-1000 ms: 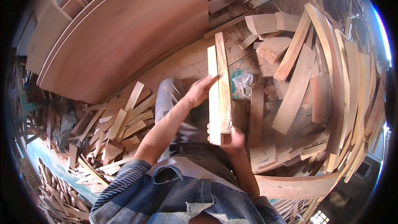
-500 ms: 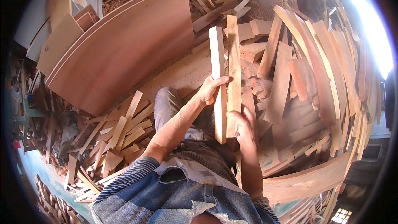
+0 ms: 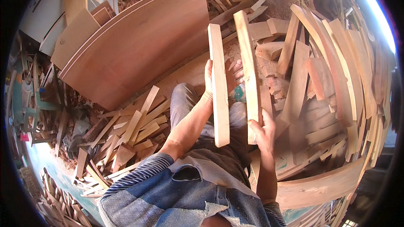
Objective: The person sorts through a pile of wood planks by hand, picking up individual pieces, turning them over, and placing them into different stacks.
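Two pale squared wooden strips stand side by side in front of me, with a gap between them. My left hand (image 3: 208,82) supports the left wooden strip (image 3: 219,96) from behind. Its thumb shows along the left edge, and its fingers stretch out past the right edge into the gap. Lower down, my right hand (image 3: 265,132) grips the right wooden strip (image 3: 249,71) near its bottom end, thumb in front. The right strip leans slightly, its top tilted to the left.
A large reddish-brown panel (image 3: 147,38) lies at the upper left. Piled wood offcuts (image 3: 139,122) are beside my left leg. Curved boards (image 3: 332,63) and blocks are stacked on the right, with a broad curved board (image 3: 324,185) at the lower right.
The two strips have moved apart. My left hand has shifted behind its strip, its fingers opening toward the right. My right hand has moved right with its strip.
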{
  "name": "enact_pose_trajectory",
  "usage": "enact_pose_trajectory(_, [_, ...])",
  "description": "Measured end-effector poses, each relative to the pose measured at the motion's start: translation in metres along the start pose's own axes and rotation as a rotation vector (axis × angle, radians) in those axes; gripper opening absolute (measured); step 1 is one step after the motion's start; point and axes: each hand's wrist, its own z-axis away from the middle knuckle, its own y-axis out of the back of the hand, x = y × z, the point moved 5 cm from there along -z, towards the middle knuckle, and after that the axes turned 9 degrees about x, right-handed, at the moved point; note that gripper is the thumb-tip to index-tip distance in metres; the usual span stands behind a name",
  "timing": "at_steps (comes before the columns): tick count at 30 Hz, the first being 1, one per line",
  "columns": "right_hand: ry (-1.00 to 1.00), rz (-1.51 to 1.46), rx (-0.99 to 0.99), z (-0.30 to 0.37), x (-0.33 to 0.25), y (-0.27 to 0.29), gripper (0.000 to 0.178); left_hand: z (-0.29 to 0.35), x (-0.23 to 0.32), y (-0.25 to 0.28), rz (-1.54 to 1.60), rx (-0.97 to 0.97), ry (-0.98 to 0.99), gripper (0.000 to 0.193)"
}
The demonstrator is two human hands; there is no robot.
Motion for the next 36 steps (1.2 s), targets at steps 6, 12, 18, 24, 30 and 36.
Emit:
enact_pose_trajectory(6, [0.045,0.223,0.003,0.002,0.014,-0.018,0.052,-0.006,0.005,-0.006,-0.187,0.121,-0.131,0.075])
enact_pose_trajectory(12, [0.569,0.676,0.059,-0.009,-0.032,-0.046,0.059,-0.015,0.036,0.035,-0.471,0.578,-0.384,0.058])
enact_pose_trajectory(18, [0.536,0.993,0.017,-0.011,-0.007,-0.067,0.062,0.005,0.04,0.035,-0.647,0.596,-0.732,0.043])
enact_pose_trajectory(24, [0.357,0.55,-0.001,-0.019,0.044,-0.057,0.033,0.067,0.075,0.033,-0.506,0.602,-0.671,0.075])
enact_pose_trajectory(30, [0.215,0.54,-0.288,-0.027,0.03,-0.047,0.04,0.121,0.138,0.064,-0.617,0.762,-0.852,0.047])
enact_pose_trajectory(36, [-0.058,0.368,-0.274,-0.024,0.039,-0.054,0.041,0.167,0.155,0.092,-0.555,0.838,-0.996,0.042])
